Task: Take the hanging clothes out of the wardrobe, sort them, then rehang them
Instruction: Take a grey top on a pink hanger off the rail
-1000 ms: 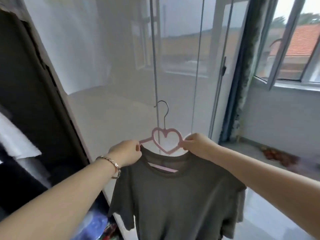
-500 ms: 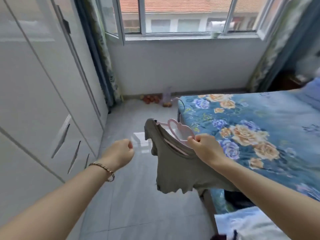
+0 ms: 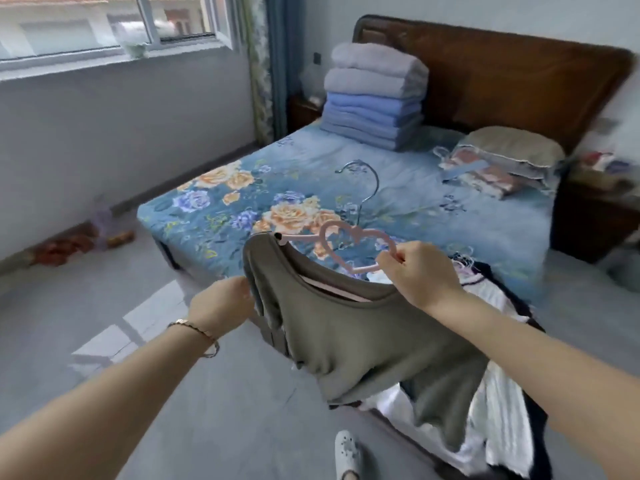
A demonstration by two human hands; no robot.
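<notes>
A grey-green T-shirt [image 3: 360, 334] hangs on a pink hanger [image 3: 349, 244] with a heart-shaped neck and a metal hook. My right hand [image 3: 419, 275] pinches the hanger at the heart's lower right, holding the shirt over the near corner of the bed. My left hand [image 3: 225, 303] touches the shirt's left shoulder edge, its fingertips hidden behind the fabric. Under the shirt, a pile of white and dark clothes [image 3: 498, 403] lies on the bed corner. The wardrobe is out of view.
The bed [image 3: 433, 209] has a blue floral cover. On it sit a stack of folded blankets [image 3: 374, 95], a pillow [image 3: 509, 147] and a wooden headboard [image 3: 519, 71] behind. Grey tiled floor [image 3: 138, 341] lies left, with a window above. My white slipper [image 3: 346, 452] shows below.
I have turned from the wardrobe to the bed. My left hand let go of the hanger, hung free, and now touches the shirt's shoulder. My right hand kept its hold.
</notes>
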